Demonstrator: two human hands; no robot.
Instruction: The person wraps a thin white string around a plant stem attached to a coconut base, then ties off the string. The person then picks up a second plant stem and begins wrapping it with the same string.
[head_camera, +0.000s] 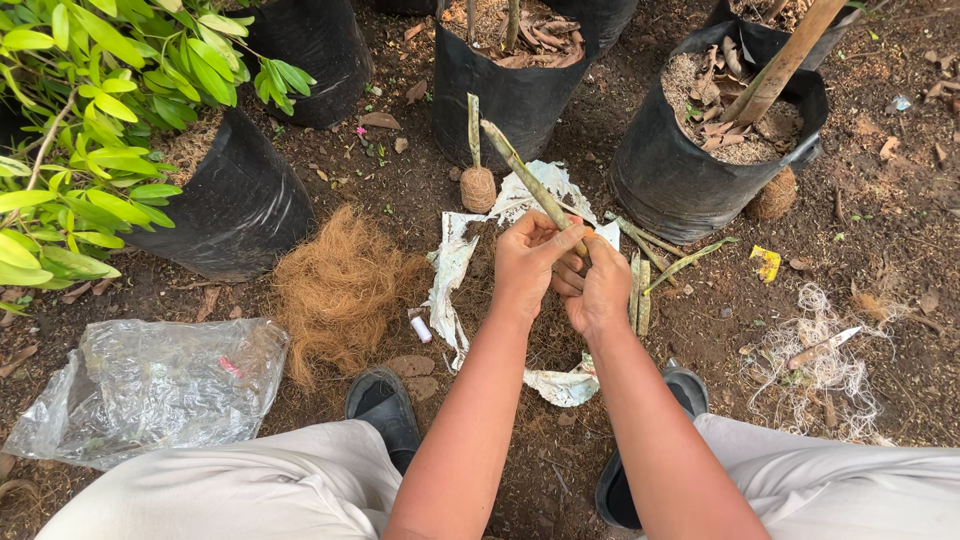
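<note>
Though slender, cutting looks green, angled.

An outdoor plant nursery on bare brown soil, shown by black plastic grow bags of dry potting mix along the top of the frame, a leafy green shrub at upper left, and a pile of coconut fibre at centre left.

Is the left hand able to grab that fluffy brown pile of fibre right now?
Probably not straight away: the left hand is wrapped around the cut stem together with the right hand. The brown fibre pile lies uncovered on the soil just beside it, with nothing between, once that grip lets go.
</note>
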